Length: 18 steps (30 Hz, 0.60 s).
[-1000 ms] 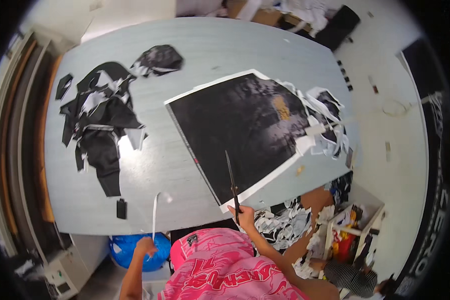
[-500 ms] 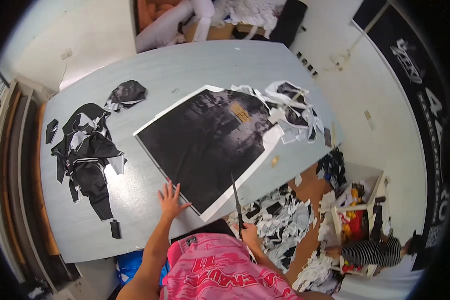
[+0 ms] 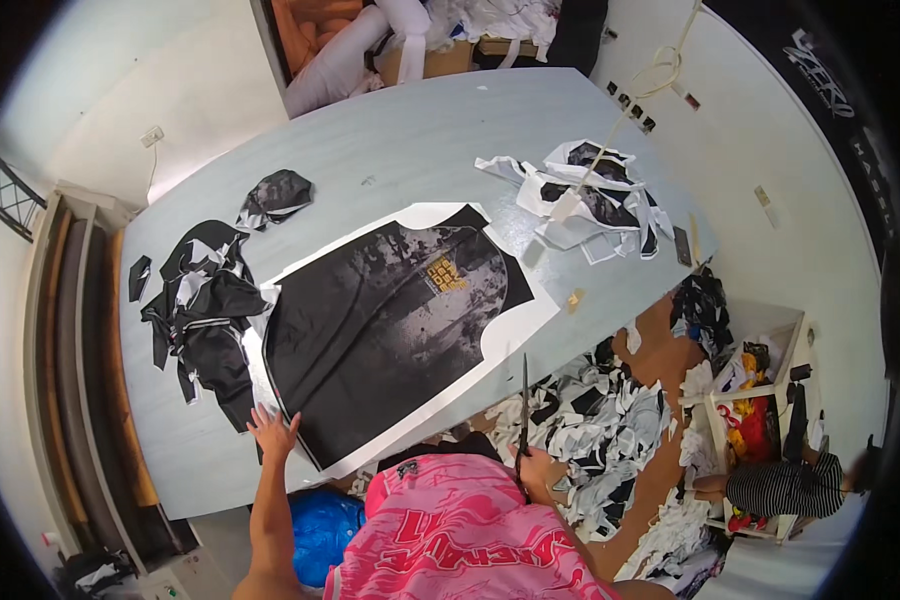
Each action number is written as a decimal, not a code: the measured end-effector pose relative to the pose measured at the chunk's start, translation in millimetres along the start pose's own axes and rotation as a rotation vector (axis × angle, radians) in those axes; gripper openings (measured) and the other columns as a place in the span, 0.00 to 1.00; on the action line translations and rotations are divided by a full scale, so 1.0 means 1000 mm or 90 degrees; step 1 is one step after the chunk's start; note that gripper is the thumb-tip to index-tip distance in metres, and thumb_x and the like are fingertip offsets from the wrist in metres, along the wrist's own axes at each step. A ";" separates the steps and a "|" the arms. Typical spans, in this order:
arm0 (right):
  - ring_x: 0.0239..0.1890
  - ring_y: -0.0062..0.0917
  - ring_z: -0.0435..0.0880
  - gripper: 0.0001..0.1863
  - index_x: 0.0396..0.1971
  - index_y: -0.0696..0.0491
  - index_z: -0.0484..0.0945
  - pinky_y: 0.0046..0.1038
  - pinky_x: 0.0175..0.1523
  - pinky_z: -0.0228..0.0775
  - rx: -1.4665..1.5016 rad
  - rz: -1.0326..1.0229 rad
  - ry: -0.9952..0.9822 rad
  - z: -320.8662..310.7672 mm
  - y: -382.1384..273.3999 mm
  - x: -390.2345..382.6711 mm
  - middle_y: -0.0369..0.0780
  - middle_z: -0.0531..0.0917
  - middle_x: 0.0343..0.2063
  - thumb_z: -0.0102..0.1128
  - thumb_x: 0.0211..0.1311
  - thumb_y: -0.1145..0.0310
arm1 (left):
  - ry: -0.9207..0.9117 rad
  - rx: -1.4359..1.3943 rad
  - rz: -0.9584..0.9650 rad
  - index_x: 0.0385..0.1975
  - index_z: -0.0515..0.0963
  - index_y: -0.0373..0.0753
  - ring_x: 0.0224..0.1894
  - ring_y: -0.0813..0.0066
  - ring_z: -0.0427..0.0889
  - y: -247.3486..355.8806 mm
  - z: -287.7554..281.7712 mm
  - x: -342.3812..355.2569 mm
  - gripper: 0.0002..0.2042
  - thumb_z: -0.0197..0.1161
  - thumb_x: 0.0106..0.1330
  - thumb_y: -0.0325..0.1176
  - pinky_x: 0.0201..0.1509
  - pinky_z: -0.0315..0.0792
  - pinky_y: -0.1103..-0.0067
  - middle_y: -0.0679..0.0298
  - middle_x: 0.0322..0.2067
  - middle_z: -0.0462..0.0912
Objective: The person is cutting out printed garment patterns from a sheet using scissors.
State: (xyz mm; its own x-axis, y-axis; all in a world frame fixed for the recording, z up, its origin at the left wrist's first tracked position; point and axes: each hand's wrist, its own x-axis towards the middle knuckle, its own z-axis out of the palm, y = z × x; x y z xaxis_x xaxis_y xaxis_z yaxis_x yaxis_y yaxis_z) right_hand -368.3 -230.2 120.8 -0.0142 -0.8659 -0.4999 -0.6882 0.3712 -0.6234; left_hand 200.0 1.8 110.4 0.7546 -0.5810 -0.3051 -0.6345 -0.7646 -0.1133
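A large black garment panel [image 3: 370, 340] with a grey mottled print, a small yellow design and a white border lies flat on the table. My left hand [image 3: 273, 434] rests with spread fingers on the panel's near left edge. Past the table's near edge, my right hand [image 3: 535, 470] grips a pair of scissors [image 3: 524, 405] by the handles, the long blades pointing up and away. They stand just off the panel's right side, apart from it. Whether the blades are parted is hard to make out.
Black cut pieces [image 3: 205, 300] lie in a heap on the left, touching the panel. White-edged scraps [image 3: 600, 205] sit at the table's far right, near a hanging cord [image 3: 660, 80]. Offcuts [image 3: 600, 430] cover the floor. Another person [image 3: 785, 487] is by a shelf [image 3: 705, 425].
The panel has slid left and turned on the table, up against the black heap and away from the white-edged scraps. My left hand has moved left with it. The scissors stay in my right hand.
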 end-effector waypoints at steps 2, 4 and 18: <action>0.17 0.25 0.71 0.26 0.21 0.62 0.80 0.37 0.27 0.63 -0.018 -0.079 -0.001 0.009 -0.022 0.006 0.43 0.75 0.13 0.75 0.60 0.51 | 0.079 -0.102 -0.032 0.69 0.74 0.44 0.76 0.36 0.57 0.004 0.013 0.003 0.38 0.54 0.70 0.68 0.73 0.56 0.40 0.37 0.73 0.60; 0.17 0.26 0.74 0.22 0.21 0.60 0.80 0.37 0.26 0.64 0.045 -0.154 0.001 0.023 -0.047 0.021 0.43 0.76 0.13 0.76 0.59 0.56 | 0.109 -0.168 -0.005 0.70 0.71 0.44 0.77 0.37 0.56 0.029 0.023 0.008 0.37 0.59 0.69 0.65 0.73 0.58 0.43 0.40 0.75 0.57; 0.45 0.56 0.83 0.30 0.47 0.59 0.73 0.48 0.48 0.74 -0.166 -0.362 0.034 0.072 -0.194 0.276 0.53 0.85 0.40 0.71 0.64 0.46 | 0.146 -0.213 0.011 0.74 0.66 0.44 0.78 0.40 0.54 0.154 -0.012 0.095 0.39 0.60 0.68 0.63 0.75 0.56 0.47 0.41 0.77 0.54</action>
State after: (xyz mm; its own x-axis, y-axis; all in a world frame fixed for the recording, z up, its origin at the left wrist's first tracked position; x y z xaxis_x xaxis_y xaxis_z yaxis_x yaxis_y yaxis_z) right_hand -186.5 -517.1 60.8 0.3748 -0.9219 -0.0979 -0.7524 -0.2408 -0.6131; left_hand 176.1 -175.0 75.2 0.7860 -0.6129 -0.0813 -0.5866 -0.7808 0.2152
